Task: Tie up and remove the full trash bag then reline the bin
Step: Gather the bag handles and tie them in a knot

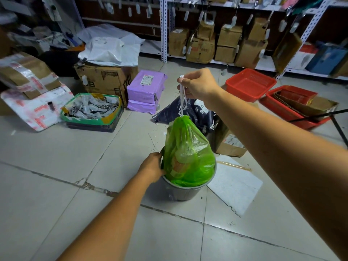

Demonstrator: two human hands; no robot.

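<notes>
Head view: green bag (188, 157) cinched, translucent, half inside bin (182, 192)

No word or number can be read anywhere: the white shipping label (148, 80) on the upper of the stacked lilac plastic-wrapped parcels (146, 89) carries a red strip and rows of small print too blurred to make out, and the dark printed characters on the front of the big worn brown cardboard box (105, 81) are equally unclear. Red lettering repeats along the tape on the white wrapped parcel (37, 110) lying at the left, white paw-print marks and a small round logo sit on the dark plastic mailing bag (197, 110), and a white label with a red mark is stuck on the small brown carton (230, 147), all illegible.
</notes>
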